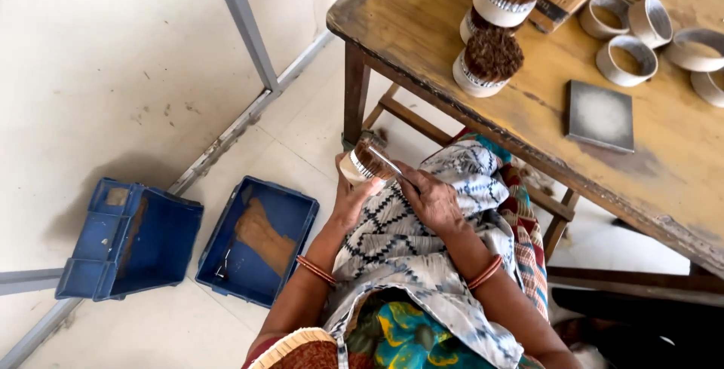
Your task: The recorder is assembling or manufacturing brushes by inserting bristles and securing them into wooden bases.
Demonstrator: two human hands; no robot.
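Over the lap, above a black-and-white patterned cloth (411, 241), the left hand (353, 197) is wrapped around a short white ring packed with brown fibre (363, 162), fingers curled under it and thumb at its side. The ring is tilted so its bristly brown face points toward the right hand. That right hand (434, 202) is closed, pinching a thin metal tool (391, 164) whose tip lies against the fibre face of the ring. Both wrists wear thin orange-brown bangles.

Up and to the right stands a worn wooden table (422, 30). On its near part sit more filled rings (490, 60), stacked and grouped close together, each a white band topped with a dense tuft of dark brown fibre. Farther right on the table lie several empty rings (626, 60), open and bare inside, set near one another. Between the two groups and nearer the table's edge lies a flat grey square block (600, 116).

On the pale floor to the left rest two blue plastic crates. The nearer crate (256, 239), just beside the left forearm, holds a heap of light brown fibre. The farther crate (128, 239) stands just beside it, with a thin strip of fibre inside. A grey metal frame (241, 22) runs across the floor behind the crates.
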